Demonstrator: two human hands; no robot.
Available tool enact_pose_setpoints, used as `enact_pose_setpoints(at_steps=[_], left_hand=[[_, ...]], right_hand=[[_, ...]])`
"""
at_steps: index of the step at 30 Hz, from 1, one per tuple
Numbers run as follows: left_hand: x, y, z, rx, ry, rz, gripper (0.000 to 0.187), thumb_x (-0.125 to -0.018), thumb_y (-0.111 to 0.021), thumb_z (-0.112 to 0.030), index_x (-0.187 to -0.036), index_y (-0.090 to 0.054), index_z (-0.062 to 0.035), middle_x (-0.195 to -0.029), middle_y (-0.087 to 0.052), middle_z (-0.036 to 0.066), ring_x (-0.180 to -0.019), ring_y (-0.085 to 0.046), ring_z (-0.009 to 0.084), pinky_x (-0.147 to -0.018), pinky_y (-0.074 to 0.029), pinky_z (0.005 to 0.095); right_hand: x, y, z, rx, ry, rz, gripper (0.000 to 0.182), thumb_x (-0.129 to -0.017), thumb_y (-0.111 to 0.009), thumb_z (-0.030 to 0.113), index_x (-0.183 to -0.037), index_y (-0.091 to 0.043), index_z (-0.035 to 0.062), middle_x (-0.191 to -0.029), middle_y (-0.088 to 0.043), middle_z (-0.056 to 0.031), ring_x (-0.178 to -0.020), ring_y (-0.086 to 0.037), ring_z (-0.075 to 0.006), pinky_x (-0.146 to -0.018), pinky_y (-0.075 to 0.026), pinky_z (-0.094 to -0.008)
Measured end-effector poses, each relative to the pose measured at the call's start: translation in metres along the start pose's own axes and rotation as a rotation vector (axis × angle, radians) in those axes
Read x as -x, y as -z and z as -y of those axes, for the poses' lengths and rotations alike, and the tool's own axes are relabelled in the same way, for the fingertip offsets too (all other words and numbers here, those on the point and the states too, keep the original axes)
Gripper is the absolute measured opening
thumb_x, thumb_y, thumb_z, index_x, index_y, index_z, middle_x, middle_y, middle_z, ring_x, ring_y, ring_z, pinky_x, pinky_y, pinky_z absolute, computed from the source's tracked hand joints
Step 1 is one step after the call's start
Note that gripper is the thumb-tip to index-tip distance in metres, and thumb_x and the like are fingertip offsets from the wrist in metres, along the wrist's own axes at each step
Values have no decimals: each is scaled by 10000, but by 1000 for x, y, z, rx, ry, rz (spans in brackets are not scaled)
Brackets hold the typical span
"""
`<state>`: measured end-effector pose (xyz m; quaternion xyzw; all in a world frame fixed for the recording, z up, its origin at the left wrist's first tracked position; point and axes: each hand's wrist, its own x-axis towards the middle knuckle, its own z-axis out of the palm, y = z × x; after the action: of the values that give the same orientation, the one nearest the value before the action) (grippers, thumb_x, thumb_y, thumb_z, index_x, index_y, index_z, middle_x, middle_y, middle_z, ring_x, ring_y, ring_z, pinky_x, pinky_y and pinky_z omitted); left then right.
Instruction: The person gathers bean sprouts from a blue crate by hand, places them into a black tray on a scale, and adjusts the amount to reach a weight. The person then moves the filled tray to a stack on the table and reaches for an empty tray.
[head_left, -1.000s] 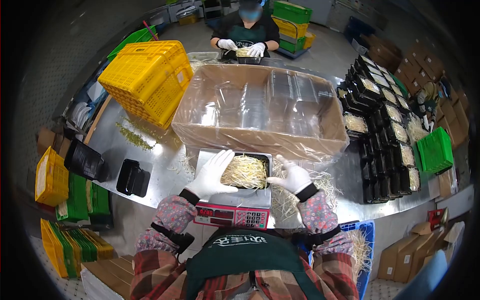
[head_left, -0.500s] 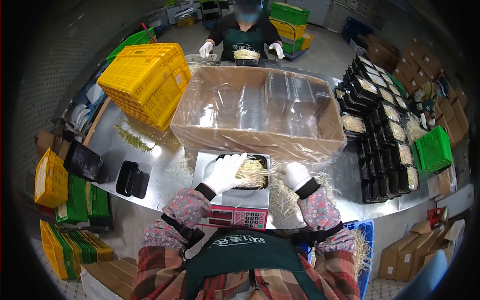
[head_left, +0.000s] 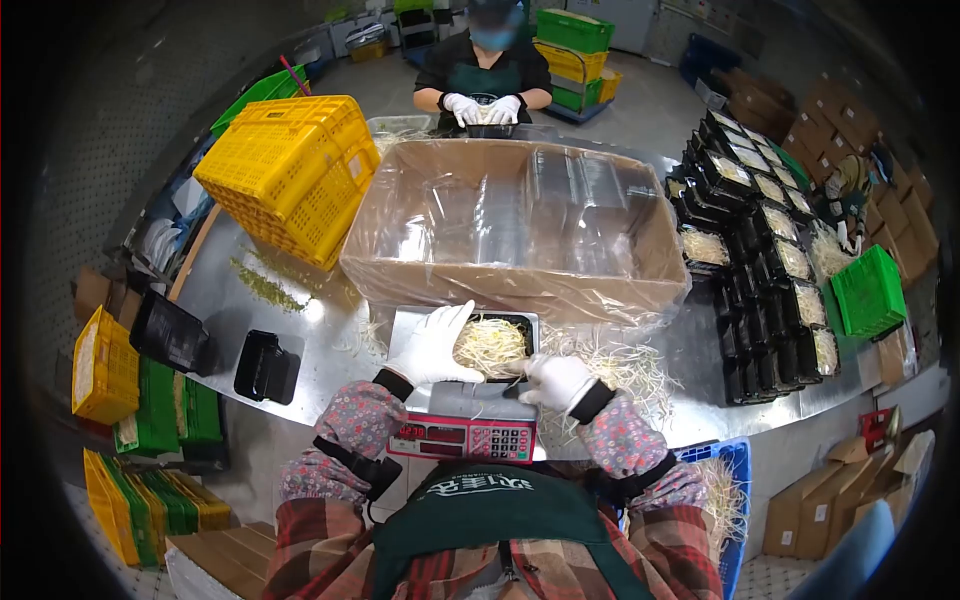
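Observation:
A black plastic tray (head_left: 525,326) filled with bean sprouts (head_left: 490,345) rests on the scale's metal plate (head_left: 455,400). My left hand (head_left: 432,347), in a white glove, curves around the tray's left end with thumb and fingers spread. At the tray's lower right corner is my right hand (head_left: 562,382), also gloved, its fingers drawn together; what they pinch, if anything, is hidden. Red digits glow on the scale's panel (head_left: 465,437). Loose sprouts (head_left: 625,375) lie on the table to the right.
A lined cardboard box (head_left: 515,265) of clear plastic lids stands ahead. Yellow crates (head_left: 290,175) are at left, beside empty black trays (head_left: 268,365). Stacked filled trays (head_left: 765,260) occupy the right. Across the table, a co-worker's gloved hands (head_left: 483,110) are on another tray.
My left hand has shifted left off the sprouts to the tray's end. My right hand has moved down and left to the tray's corner. The co-worker's hands have closed in on their tray.

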<state>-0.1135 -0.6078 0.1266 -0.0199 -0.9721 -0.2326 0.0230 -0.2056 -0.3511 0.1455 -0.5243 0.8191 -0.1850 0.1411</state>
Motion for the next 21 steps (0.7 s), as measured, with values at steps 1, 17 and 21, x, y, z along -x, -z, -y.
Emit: enact_pose_setpoints(at_steps=[1,17,21], left_hand=[[-3,-10,4,-2,-22,-46,1180,-609,-830,-515,-1509,-252,-18,-1422,-403,233,-1344,-356,383,-1140,-284,463],[46,18,35,482,16,-70,867,-792,-683,-130,-1511,-223,25,-1537,-291,231,-1443,-270,316,-1185,-217,369],[27,-12,17,405,27,-191,730,-903,-611,-152,-1516,-242,-7,-1527,-313,218,-1417,-320,312,-1170,-250,381]], right_hand=[[-6,-20,-6,35,19,-34,347,-765,-747,305,-1064,-695,135,-932,-680,-99,-885,-668,-295,-770,-536,-401],[4,14,-61,-67,-328,-348,642,-762,-767,378,-1298,-582,78,-1062,-663,-160,-954,-645,-323,-856,-513,-402],[-53,-13,29,90,-27,-433,858,-724,-788,448,-1426,-433,104,-1355,-513,-177,-1249,-485,-348,-1020,-398,-460]])
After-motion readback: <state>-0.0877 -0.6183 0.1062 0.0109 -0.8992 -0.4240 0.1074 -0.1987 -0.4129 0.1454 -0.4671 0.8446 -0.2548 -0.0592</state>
